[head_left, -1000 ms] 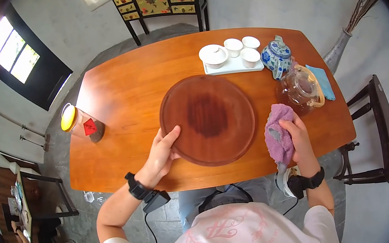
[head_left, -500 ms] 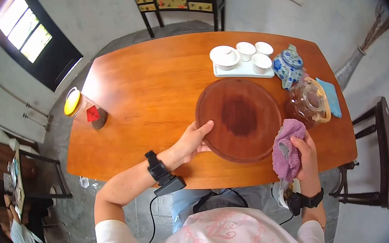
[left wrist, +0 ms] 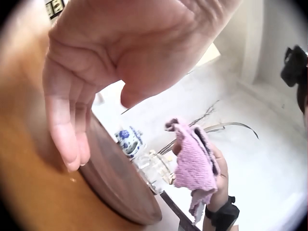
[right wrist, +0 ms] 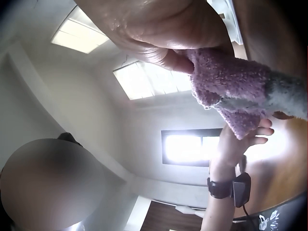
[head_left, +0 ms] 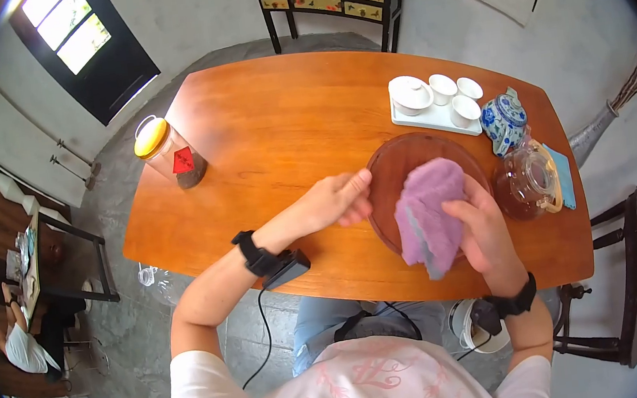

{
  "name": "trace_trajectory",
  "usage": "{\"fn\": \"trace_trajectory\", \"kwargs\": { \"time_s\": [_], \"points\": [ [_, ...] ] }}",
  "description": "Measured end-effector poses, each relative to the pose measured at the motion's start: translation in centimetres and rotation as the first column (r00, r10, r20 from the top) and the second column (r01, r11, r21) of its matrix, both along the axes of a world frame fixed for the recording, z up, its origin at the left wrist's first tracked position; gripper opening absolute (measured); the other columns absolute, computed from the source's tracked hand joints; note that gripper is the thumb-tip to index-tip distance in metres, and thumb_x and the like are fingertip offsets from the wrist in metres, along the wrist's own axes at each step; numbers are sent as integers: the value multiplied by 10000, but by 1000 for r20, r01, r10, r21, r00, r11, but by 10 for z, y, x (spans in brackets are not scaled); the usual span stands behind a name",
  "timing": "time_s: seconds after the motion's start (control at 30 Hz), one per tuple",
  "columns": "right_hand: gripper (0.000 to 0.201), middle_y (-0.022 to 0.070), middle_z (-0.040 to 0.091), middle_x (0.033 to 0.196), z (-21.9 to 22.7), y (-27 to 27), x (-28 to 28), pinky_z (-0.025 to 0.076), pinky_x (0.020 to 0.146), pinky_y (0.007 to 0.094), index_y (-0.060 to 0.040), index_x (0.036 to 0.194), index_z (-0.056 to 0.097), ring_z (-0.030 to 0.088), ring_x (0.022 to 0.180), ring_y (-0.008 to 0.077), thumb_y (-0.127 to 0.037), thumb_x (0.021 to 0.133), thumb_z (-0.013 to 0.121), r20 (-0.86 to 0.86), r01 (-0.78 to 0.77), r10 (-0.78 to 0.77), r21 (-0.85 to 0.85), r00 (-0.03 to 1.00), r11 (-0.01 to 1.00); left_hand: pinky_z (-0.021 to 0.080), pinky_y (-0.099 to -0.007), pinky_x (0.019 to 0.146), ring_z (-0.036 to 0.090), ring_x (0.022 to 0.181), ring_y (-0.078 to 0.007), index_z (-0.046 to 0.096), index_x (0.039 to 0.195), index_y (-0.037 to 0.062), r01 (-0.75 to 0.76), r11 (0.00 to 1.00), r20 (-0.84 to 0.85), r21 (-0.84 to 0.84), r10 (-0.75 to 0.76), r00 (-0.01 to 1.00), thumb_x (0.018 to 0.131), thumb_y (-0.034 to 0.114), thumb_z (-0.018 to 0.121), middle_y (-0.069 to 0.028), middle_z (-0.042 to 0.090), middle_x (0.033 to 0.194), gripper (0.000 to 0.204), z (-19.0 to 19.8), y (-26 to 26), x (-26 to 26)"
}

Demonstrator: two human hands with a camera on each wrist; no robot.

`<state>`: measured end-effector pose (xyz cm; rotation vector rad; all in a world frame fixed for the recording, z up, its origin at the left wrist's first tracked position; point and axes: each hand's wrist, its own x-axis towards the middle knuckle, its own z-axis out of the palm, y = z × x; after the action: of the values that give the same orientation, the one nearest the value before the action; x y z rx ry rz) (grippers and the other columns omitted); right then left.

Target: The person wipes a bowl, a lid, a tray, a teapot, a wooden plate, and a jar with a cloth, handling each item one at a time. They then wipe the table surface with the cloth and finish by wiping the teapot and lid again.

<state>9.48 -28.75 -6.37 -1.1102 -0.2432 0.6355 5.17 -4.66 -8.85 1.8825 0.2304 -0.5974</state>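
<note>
A round, dark reddish-brown wooden tray (head_left: pixel 393 165) is at the right front of the table. Much of its face is hidden behind a fluffy purple and grey cloth (head_left: pixel 432 198). My right hand (head_left: pixel 483 231) grips that cloth above the tray, thumb on top. At the tray's left rim is my left hand (head_left: pixel 338 199), its fingers fairly straight and holding nothing. The left wrist view has these fingers (left wrist: pixel 62 130) pointing down beside the tray's edge (left wrist: pixel 120 178).
Behind the tray, a white tray (head_left: pixel 423 119) carries a lidded bowl and small cups. A blue-and-white teapot (head_left: pixel 504 121), a glass kettle (head_left: pixel 525 183) and a blue cloth (head_left: pixel 561 175) line the right side. A yellow-lidded jar (head_left: pixel 172 153) stands at the left.
The left hand has let go of the tray's rim. The tray has shifted right, nearer the kettle. My right hand has brought the purple cloth from the tray's right side to over it.
</note>
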Motion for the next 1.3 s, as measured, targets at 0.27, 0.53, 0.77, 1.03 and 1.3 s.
{"fn": "trace_trajectory", "kwargs": {
  "time_s": [0.27,0.53,0.77,1.03,1.3],
  "points": [
    [325,89,545,1125,4,67,7,465,855,299,7,1178,470,544,1026,156,-51,865,531,-54,-110,109,-18,993,994,466,-266,851,589,928,-95,534,1157,30,-98,805,243,-585,288,926,890,167,620,-41,627,1045,312,16,14,-41],
    [517,96,524,1128,-18,115,-19,481,781,294,-11,1191,472,539,1014,173,-156,764,723,797,76,220,-314,562,946,494,-258,725,579,823,-72,547,945,78,-301,581,84,-756,542,836,926,227,562,-1,601,919,151,11,36,-56],
    [358,56,608,1013,-17,136,-18,484,796,255,-4,1141,544,580,926,107,34,790,605,520,-158,242,-200,819,967,491,-279,775,571,911,-86,523,1003,66,-365,565,151,-740,668,728,918,201,571,-22,592,965,166,18,56,-63],
    [233,82,631,1009,-10,181,74,479,768,273,-5,1032,594,592,915,141,-32,802,568,662,6,206,-303,720,953,469,-310,865,541,1056,-153,453,1246,42,-509,762,394,-401,645,655,887,193,613,-65,556,1120,420,17,114,-67],
    [469,202,444,1280,-54,216,45,401,862,573,-39,1229,485,442,1154,384,-309,850,544,702,427,697,-680,145,596,372,-390,982,382,1246,-266,350,1325,57,-899,392,969,196,65,240,828,204,679,-119,358,1348,614,7,180,-113]
  ]
}}
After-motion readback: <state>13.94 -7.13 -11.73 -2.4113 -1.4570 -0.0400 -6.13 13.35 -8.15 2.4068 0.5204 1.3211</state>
